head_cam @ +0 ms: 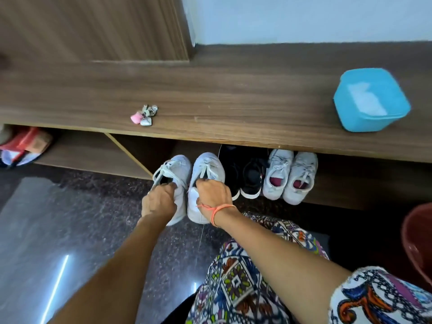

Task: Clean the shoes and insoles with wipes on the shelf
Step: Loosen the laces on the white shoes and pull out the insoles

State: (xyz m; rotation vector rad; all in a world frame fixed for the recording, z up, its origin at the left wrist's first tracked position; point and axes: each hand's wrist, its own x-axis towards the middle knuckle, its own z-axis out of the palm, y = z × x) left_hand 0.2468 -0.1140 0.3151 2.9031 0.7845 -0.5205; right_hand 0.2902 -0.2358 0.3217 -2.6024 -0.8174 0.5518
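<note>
As left hand [159, 202], right hand [214, 197] grip white pair [208, 164], black pair [251, 176] (beside).

A home entryway is indicated. A long, low shelf unit of brown wood-grain laminate [233, 94] is set against a pale painted wall [304, 17]. Everyday footwear is lined up in its open lower compartment: pale grey lace-up trainers [208, 164], black trainers with white soles [251, 180] and grey trainers with maroon linings [279, 163]. A small bunch of keys with a pink charm [144, 115] is left on top, and a polished dark speckled stone floor [93, 218] is seen below.
</note>
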